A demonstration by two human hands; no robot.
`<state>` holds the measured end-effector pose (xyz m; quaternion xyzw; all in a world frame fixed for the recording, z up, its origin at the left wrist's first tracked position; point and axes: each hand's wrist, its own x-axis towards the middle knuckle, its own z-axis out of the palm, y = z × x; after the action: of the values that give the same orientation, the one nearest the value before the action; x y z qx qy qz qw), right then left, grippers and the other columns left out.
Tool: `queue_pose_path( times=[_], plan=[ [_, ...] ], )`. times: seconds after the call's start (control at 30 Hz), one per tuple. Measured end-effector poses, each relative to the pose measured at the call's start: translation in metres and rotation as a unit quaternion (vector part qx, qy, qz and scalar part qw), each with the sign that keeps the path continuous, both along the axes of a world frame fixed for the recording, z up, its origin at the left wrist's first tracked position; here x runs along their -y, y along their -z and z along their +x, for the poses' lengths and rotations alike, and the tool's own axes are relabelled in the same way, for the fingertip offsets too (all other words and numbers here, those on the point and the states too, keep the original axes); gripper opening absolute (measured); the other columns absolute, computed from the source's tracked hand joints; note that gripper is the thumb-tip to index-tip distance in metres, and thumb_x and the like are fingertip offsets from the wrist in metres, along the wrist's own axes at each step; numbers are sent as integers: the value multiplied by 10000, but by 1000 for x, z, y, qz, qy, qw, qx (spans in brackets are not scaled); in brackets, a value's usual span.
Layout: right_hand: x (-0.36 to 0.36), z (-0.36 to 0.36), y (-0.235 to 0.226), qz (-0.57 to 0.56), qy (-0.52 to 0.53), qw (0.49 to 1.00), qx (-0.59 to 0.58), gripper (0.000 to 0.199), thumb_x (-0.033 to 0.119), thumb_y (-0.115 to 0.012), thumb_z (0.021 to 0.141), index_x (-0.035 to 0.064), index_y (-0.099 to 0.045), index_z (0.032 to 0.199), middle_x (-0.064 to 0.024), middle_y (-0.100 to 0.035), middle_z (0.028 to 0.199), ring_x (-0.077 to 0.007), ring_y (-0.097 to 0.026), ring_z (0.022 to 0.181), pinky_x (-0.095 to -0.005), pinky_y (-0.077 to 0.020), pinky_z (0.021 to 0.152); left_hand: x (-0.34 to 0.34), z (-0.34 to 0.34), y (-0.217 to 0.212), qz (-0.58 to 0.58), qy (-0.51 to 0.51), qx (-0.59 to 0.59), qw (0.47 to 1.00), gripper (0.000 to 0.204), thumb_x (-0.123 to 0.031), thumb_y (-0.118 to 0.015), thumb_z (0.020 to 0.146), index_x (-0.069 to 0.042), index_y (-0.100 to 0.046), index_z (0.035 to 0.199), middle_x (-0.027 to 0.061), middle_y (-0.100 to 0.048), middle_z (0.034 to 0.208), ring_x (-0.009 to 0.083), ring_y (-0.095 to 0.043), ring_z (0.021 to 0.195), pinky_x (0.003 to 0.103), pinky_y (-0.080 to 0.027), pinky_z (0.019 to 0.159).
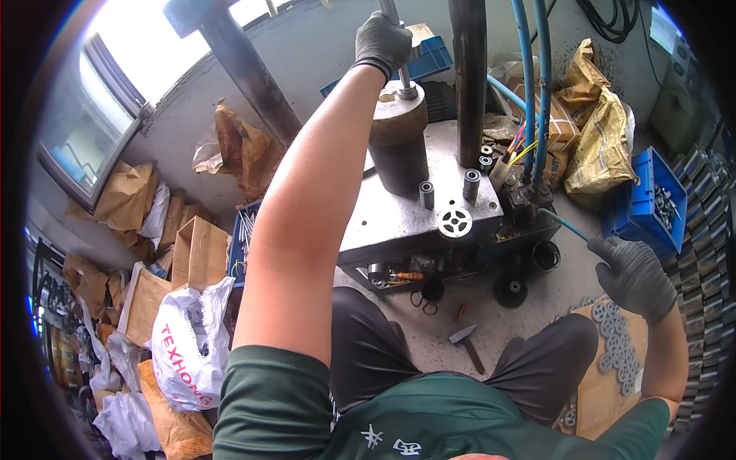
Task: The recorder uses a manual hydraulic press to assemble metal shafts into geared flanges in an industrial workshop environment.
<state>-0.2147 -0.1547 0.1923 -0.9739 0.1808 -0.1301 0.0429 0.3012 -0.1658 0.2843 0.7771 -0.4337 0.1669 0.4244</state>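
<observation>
My left hand [382, 40], in a grey glove, is closed round an upright metal rod [404, 75]. The rod's lower end meets a collar on top of a thick dark cylinder [400, 149], which stands on the steel press table [368, 224]. My right hand [635, 277], gloved too, has its fingers over the outer end of a thin blue-grey lever [566, 222], its thumb apart. Near the table's front edge lie a spoked metal wheel [455, 222] and two short stacks of bearings, one stack [426, 195] left of the other stack [471, 184].
Dark press columns [469, 84] and blue hoses [543, 92] rise behind the table. A hammer [468, 346] lies on the floor between my legs. Several spoked wheels [613, 337] rest on cardboard at right, below a blue crate [652, 203]. Sacks and boxes [201, 253] crowd the left.
</observation>
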Motion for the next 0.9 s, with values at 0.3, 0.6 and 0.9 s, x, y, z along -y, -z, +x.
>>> queue_pose_path(
  times=[0.3, 0.6, 0.9],
  plan=[
    [8, -14, 4, -15, -10, 1000, -14, 301, 5, -622, 803, 22, -689, 1095, -183, -677, 890, -410, -669, 809, -507, -532, 726, 4, 17, -6, 61, 21, 47, 997, 375, -271, -728, 849, 17, -725, 1090, 259, -762, 962, 379, -760, 961, 422, -607, 883],
    [7, -14, 3, -19, -9, 1000, -17, 159, -12, -614, 801, 32, -670, 943, -180, -670, 871, -415, -665, 791, -502, -527, 712, 0, 2, 1, -10, 9, 2, 1000, 349, -254, -718, 864, 5, -711, 1098, 248, -762, 1017, 382, -743, 1041, 430, -585, 955],
    [-5, -21, 10, -2, 18, 1000, -11, 118, 2, -629, 796, 52, -664, 898, -171, -658, 835, -406, -671, 797, -491, -531, 706, 0, -3, 3, -9, -12, -5, 1000, 324, -237, -743, 859, -13, -713, 1092, 202, -772, 1008, 344, -759, 988, 409, -592, 930]
  ],
)
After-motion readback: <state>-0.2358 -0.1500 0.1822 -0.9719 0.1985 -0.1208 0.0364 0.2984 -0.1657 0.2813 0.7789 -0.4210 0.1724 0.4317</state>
